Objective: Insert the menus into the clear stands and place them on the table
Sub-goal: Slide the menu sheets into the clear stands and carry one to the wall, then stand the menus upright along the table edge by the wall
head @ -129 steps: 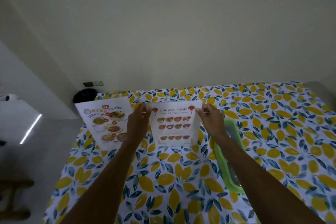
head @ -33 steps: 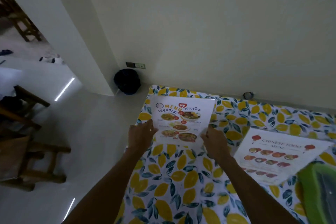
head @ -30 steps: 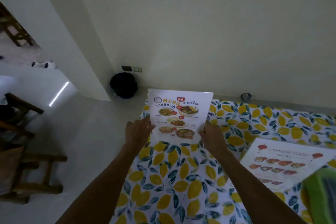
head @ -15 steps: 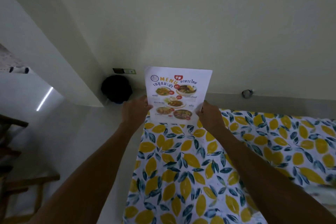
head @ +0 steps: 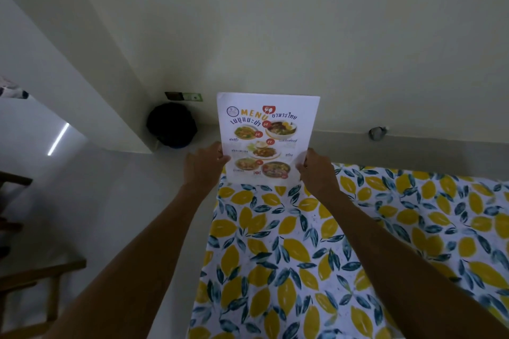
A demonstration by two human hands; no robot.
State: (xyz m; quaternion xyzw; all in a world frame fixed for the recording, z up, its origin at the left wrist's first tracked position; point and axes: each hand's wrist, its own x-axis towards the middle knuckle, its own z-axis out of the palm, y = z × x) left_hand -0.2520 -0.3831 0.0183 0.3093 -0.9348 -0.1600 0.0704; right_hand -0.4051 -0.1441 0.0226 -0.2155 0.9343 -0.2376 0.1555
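A white Thai food menu (head: 266, 135) with dish photos stands upright above the far left corner of the table (head: 358, 242), which wears a lemon-print cloth. My left hand (head: 203, 165) grips the menu's lower left edge and my right hand (head: 315, 170) grips its lower right edge. I cannot tell whether a clear stand surrounds the sheet. The Chinese food menu is out of view.
A black bag (head: 172, 125) lies on the floor by the wall corner, under a wall socket (head: 183, 96). Wooden chair parts (head: 30, 278) stand at the lower left. A small grey fitting (head: 377, 132) sits at the wall base, right.
Both hands picked the Thai menu up off the table's left corner and raised it upright. My view swung left, so the Chinese menu and green container left the frame.
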